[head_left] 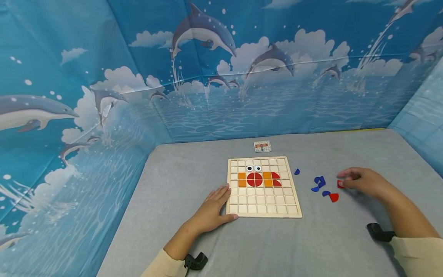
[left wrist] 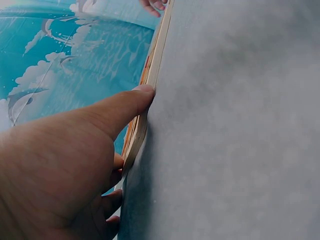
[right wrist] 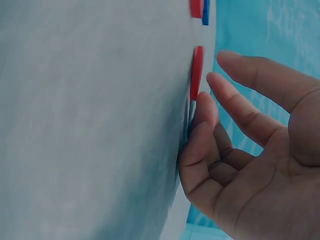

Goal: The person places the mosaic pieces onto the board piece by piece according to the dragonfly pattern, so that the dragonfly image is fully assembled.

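Note:
My left hand rests at the near left corner of a square wooden grid board. Its straight thumb lies on the board's front edge, the fingers along the left side. On the board are googly-eye pieces, a red circle of quarter pieces, orange squares and red quarter pieces. My right hand is low over the table at a red piece. One fingertip meets that piece's end, while thumb and index stand apart from it.
Several blue curved pieces and another red piece lie between board and right hand. One blue piece sits beside the board. A small pattern card is behind it. A dolphin-print curtain borders the grey table.

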The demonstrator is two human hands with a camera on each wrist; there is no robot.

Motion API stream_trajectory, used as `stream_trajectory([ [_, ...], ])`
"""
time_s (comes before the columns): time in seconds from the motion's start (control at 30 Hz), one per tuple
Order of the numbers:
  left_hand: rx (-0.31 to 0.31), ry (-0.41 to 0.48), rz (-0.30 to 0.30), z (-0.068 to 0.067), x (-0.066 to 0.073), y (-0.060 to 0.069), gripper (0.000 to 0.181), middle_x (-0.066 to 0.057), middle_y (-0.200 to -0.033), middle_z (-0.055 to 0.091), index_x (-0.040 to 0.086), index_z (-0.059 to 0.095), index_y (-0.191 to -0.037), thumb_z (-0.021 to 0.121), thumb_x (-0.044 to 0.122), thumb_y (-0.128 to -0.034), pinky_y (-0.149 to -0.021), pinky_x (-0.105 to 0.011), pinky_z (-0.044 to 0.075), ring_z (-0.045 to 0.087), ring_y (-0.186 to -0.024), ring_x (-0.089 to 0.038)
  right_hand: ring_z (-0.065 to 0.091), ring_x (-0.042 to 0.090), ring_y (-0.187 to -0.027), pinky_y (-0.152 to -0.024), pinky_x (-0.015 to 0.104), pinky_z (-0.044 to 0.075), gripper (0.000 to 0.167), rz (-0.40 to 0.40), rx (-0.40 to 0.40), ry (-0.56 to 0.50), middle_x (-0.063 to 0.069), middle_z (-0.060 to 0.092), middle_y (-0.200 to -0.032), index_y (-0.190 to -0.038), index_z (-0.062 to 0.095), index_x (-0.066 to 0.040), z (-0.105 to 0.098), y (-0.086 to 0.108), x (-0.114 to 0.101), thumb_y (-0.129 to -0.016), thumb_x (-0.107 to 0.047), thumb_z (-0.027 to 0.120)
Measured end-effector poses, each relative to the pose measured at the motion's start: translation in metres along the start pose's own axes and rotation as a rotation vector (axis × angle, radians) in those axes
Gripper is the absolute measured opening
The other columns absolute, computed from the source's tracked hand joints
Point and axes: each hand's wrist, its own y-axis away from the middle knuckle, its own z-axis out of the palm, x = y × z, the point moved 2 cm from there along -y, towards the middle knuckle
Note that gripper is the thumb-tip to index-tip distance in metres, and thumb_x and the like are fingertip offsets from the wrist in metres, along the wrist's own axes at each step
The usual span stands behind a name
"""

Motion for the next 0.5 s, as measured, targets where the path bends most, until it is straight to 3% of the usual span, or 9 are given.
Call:
stream_trajectory([
  [0.5, 0.009, 0.005, 0.007, -0.0008, 0.0015, 0.0001, 0.092, 0.001, -0.171, 0.017, 0.011, 0.025, -0.161, 0.069, 0.053, -0.0921, -0.13, -0.047, 0.015, 0.015, -0.159, -0.021, 0.05, 0.023, -0.082, -0.063, 0.031, 0.04, 0.038, -0.009, -0.047, 0.029, 0.006, 0.056, -0.091, -0.118, 0.06, 0.003, 0.002, 0.0012, 0.0027, -0.092, -0.022, 0.071],
])
